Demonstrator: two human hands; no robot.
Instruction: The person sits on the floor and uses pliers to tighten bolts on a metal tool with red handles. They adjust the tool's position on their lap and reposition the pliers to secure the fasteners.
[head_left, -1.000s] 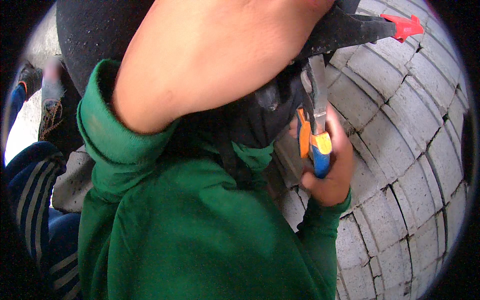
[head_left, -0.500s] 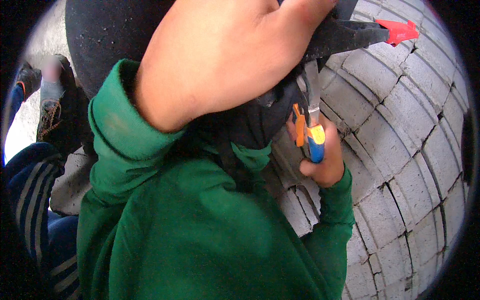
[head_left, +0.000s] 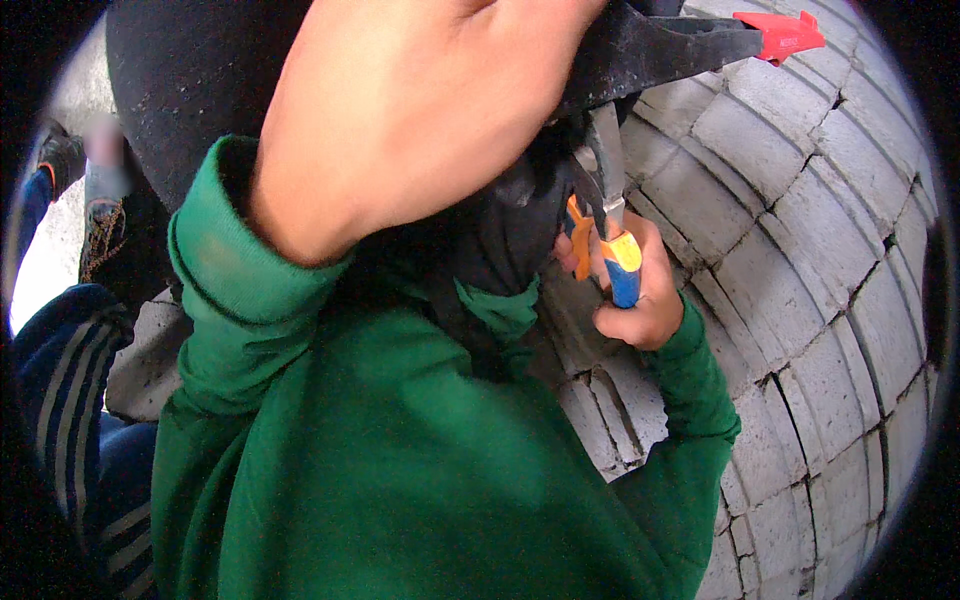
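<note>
My right hand [head_left: 650,290] is wrapped round a pair of pliers [head_left: 625,280] with blue, yellow and orange handles. Their metal jaws point up and meet the underside of a black arm-like part [head_left: 690,48], which ends in a red tip [head_left: 785,38]. What lies between the jaws is too dark to make out. My left hand [head_left: 420,110] reaches across the upper middle, above the pliers. Its back faces me, and its fingers run out of the picture at the top, so any hold is hidden. Dark cloth [head_left: 500,240] hangs beneath it.
A large black curved surface [head_left: 190,90] fills the upper left. Grey paving blocks [head_left: 760,250] with dark gaps cover the ground at right. On the left are a dark blue trouser leg with grey stripes [head_left: 65,390] and dark shoes [head_left: 105,230].
The pliers and my right hand have shifted slightly left and up in the picture, as has the red-tipped black part. The plier handles look a little farther apart. My left hand has shifted left.
</note>
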